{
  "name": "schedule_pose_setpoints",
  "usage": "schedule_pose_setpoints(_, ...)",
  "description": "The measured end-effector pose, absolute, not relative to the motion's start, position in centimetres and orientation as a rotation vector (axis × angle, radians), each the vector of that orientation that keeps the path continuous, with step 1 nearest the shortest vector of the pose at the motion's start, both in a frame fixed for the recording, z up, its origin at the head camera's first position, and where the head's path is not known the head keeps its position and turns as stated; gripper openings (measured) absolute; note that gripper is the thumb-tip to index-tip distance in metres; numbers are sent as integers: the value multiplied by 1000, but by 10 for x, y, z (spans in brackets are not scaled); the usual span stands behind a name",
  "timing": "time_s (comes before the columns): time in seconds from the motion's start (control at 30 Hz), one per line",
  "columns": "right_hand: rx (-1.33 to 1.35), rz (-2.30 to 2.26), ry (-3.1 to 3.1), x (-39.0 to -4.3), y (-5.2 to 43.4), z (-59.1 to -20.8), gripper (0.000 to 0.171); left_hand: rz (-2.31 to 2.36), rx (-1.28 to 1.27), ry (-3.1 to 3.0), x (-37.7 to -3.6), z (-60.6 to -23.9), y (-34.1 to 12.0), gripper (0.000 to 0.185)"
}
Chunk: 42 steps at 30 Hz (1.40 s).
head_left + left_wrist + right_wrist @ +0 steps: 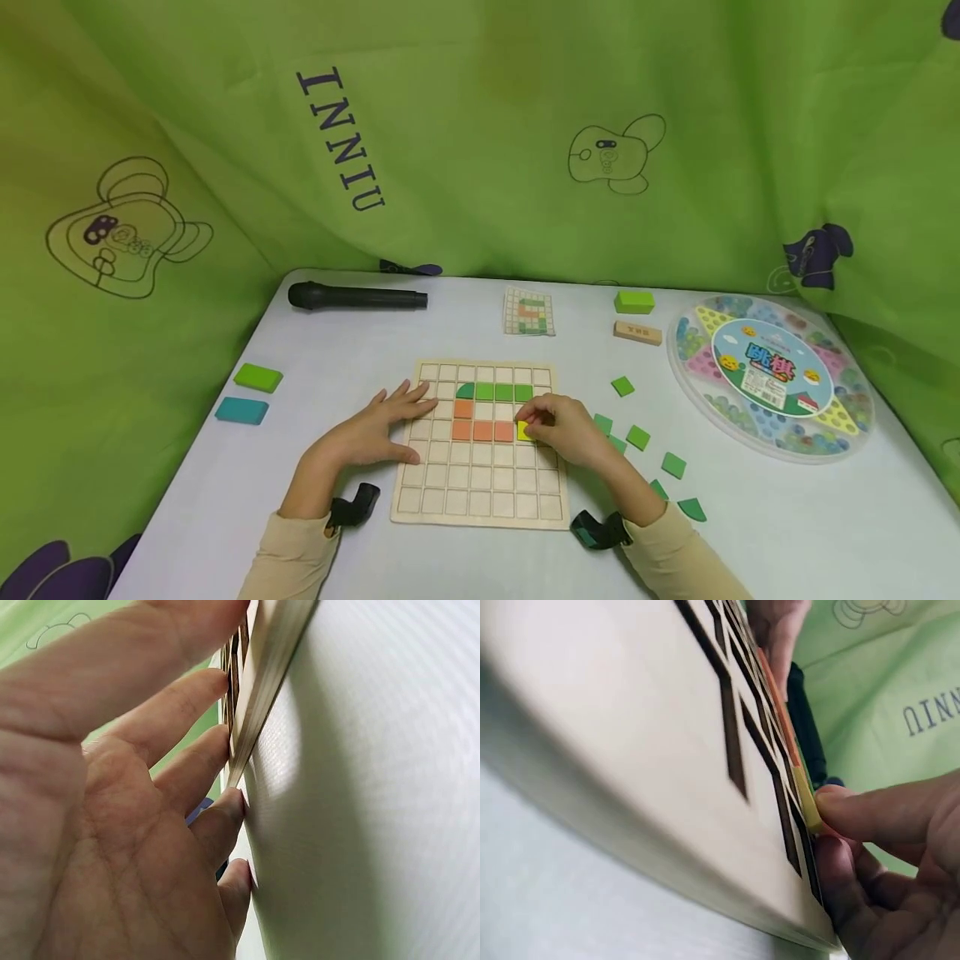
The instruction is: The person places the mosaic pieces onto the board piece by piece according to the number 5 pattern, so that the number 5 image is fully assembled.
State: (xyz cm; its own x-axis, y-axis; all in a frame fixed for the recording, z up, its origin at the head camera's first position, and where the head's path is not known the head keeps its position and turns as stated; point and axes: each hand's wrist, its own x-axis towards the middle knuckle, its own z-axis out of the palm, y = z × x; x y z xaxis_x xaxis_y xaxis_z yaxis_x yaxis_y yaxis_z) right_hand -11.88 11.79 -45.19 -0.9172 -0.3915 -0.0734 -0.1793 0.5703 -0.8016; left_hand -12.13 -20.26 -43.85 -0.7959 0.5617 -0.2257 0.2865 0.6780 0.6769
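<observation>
A wooden grid board (480, 518) lies on the white table. Along its row near the far side sit a dark green rounded piece (467, 390) and several light green square tiles (504, 392); below them are several orange square tiles (483, 431). With thumb and fingertips, my right hand (567, 429) pinches a yellow square tile (805, 796) at the board, to the right of the orange row. My left hand (378, 429) has its fingers spread, fingertips resting on the board's left edge and thumb at the same side. The right fingers partly cover the yellow tile.
Loose green tiles (638, 437) lie right of the board. Behind it is a small pattern card (528, 323). A black microphone (360, 297), green block (634, 302), wooden block (637, 333) and round game box (772, 367) stand farther out. Left lie a green block (258, 377) and teal block (242, 410).
</observation>
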Motion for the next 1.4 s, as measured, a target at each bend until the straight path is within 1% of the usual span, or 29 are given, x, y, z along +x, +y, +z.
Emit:
schedule_pose_setpoints(0.37,-483,-1244,2620,-114,116,-455,10,897,642,2475,-122,-438,-201,82)
schedule_pose_setpoints(0.5,-529,-1245,2621,-114,116,-454,10,897,635,2486,-121,-438,-203,82)
schedule_pose_setpoints(0.7,-637,-1277,2587,-116,138,-443,22,912,638,2470,-120,-438,-204,83)
schedule_pose_setpoints(0.8,-601,-1250,2653,-115,158,-438,27,899,649,2470,-121,-438,-204,82)
schedule_pose_setpoints(1.07,-320,-1075,2777,-110,212,-438,32,895,651,2476,-122,-439,-203,83)
schedule_pose_setpoints(1.17,-294,-1039,2784,-110,217,-442,30,889,645,2479,-122,-439,-203,84)
schedule_pose_setpoints(1.3,-316,-1008,2799,-112,212,-450,25,876,644,2484,-122,-440,-202,84)
schedule_pose_setpoints(1.4,-314,-997,2826,-113,209,-453,26,874,655,2487,-123,-440,-201,84)
